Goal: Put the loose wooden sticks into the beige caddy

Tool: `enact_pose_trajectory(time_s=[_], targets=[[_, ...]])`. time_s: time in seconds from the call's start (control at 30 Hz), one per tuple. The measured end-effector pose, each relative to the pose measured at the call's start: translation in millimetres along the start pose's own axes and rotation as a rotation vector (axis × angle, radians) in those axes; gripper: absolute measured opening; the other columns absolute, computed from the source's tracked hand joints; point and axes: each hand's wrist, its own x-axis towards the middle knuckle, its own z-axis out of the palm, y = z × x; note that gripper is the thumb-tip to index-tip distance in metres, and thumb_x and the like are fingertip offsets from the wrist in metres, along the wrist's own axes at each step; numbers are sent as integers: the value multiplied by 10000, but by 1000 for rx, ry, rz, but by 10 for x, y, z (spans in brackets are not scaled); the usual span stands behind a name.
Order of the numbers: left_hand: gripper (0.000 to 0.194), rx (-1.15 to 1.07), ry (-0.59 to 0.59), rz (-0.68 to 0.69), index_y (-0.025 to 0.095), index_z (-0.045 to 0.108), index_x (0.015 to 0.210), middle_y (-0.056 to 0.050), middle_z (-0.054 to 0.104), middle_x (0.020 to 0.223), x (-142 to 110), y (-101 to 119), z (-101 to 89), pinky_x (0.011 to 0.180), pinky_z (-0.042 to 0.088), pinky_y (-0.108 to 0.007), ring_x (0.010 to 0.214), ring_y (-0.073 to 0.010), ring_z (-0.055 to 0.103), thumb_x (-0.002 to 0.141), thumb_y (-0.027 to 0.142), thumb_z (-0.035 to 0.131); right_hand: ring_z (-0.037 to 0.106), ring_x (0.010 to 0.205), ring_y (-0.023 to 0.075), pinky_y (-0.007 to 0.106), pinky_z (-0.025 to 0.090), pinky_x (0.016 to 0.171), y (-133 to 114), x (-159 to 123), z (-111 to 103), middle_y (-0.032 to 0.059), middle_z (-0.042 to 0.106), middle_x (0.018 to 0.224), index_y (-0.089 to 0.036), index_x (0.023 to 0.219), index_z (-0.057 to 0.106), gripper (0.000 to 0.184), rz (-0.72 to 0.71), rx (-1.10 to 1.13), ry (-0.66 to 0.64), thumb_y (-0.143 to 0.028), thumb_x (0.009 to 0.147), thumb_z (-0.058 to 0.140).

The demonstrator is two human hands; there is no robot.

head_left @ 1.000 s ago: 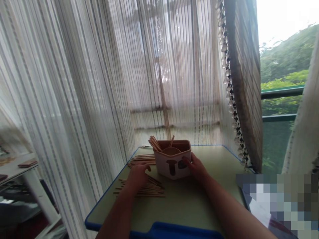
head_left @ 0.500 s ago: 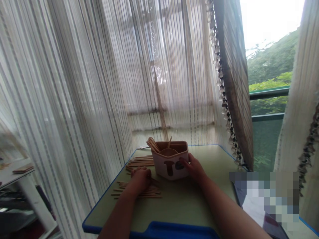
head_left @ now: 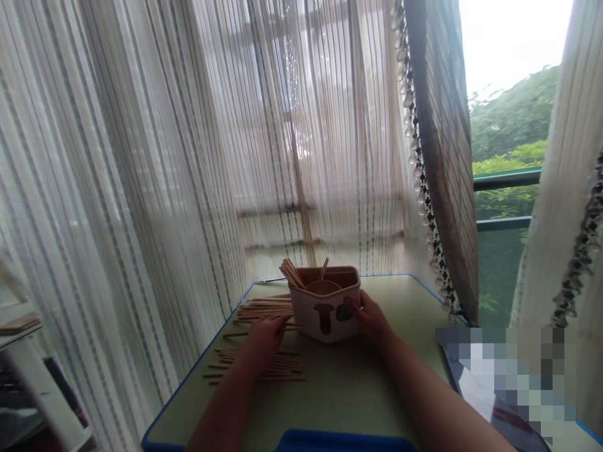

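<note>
A white chopstick holder (head_left: 326, 317) with a tan rim and dark markings stands on the table. My right hand (head_left: 374, 319) grips its right side, thumb on the front wall. A bundle of wooden chopsticks (head_left: 291, 272) leans in its left part, and a round wooden ladle (head_left: 324, 287) rests in its front. My left hand (head_left: 266, 333) is closed over a few chopsticks left of the holder; their ends poke out on both sides. Behind that hand lies a pile of chopsticks (head_left: 266, 307). Nearer me, partly under my left forearm, lie several more chopsticks (head_left: 282, 370).
The pale green table (head_left: 348, 395) has a blue edge and a blue tray-like strip (head_left: 346, 441) in front. A dark flat object (head_left: 471, 383), partly pixelated, lies at the right. Striped curtains (head_left: 188, 157) hang behind, and a white shelf (head_left: 42, 376) stands at far left.
My left hand has turned, its fingers reaching farther toward the holder, and chopstick ends now show beside it. My right hand keeps its hold on the holder. The view has shifted slightly.
</note>
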Motion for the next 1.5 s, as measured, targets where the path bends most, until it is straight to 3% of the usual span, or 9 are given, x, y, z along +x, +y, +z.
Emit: enact_pose_trajectory(time_s=[0.13, 0.43, 0.5, 0.6, 0.7, 0.87, 1.1, 1.3, 1.5], targets=[[408, 13, 119, 37, 208, 610, 1162, -59, 637, 1164, 0, 43, -18, 942, 451, -362, 1079, -201, 570, 814, 102, 426, 632, 804, 220, 306, 460, 675, -10, 3, 6, 64, 679, 884, -195, 979, 548, 422, 4, 1, 5, -574, 799, 503], [302, 230, 761, 177, 193, 567, 1149, -75, 577, 867, -2, 437, -390, 699, 466, -325, 772, -186, 544, 868, 260, 478, 620, 721, 204, 284, 436, 615, 30, 48, 19, 51, 676, 808, -194, 929, 551, 391, -22, -54, 34, -561, 810, 487], [271, 103, 849, 209, 188, 561, 1117, -39, 556, 781, 99, 559, -541, 583, 445, -259, 657, -141, 528, 877, 260, 459, 619, 725, 204, 281, 435, 614, 53, 70, 28, 53, 675, 805, -193, 927, 551, 385, -36, -52, 38, -555, 813, 484], [202, -356, 1212, 41, 173, 525, 1014, 20, 490, 680, 375, 757, -804, 457, 393, -206, 495, -82, 449, 918, 285, 387, 614, 720, 202, 280, 433, 611, 81, 93, 44, 51, 670, 793, -194, 911, 550, 378, -49, -66, 53, -553, 809, 491], [166, -714, 1409, -67, 189, 448, 873, 71, 415, 593, 648, 874, -965, 377, 348, -185, 406, -64, 384, 914, 343, 402, 611, 712, 196, 274, 432, 605, 92, 96, 56, 46, 667, 797, -193, 934, 552, 374, -62, -69, 46, -541, 803, 511], [251, -832, 1451, -234, 206, 337, 729, 89, 377, 542, 742, 739, -844, 346, 352, -177, 380, -61, 383, 899, 378, 400, 617, 741, 198, 278, 447, 628, 65, 84, 56, 53, 680, 849, -190, 1009, 566, 406, -89, -79, 19, -529, 786, 543], [277, -973, 1607, -210, 231, 261, 779, 77, 346, 618, 621, 505, -896, 325, 341, -167, 400, -49, 346, 899, 461, 358, 626, 783, 206, 294, 471, 659, 5, 55, 48, 61, 685, 914, -199, 1059, 557, 422, -54, -68, 2, -528, 795, 532], [212, -945, 1569, -100, 243, 225, 822, 38, 400, 775, 624, 541, -864, 331, 341, -158, 484, -57, 425, 800, 173, 424, 623, 745, 205, 306, 472, 646, -2, 48, 45, 62, 683, 876, -190, 1026, 558, 422, -37, -60, -16, -539, 791, 527], [185, -684, 1389, 48, 238, 236, 832, 38, 407, 809, 624, 606, -636, 381, 410, -166, 532, -49, 444, 826, 186, 413, 627, 760, 210, 303, 468, 645, -14, 52, 46, 61, 677, 859, -186, 993, 561, 418, -32, -71, -17, -548, 787, 528]])
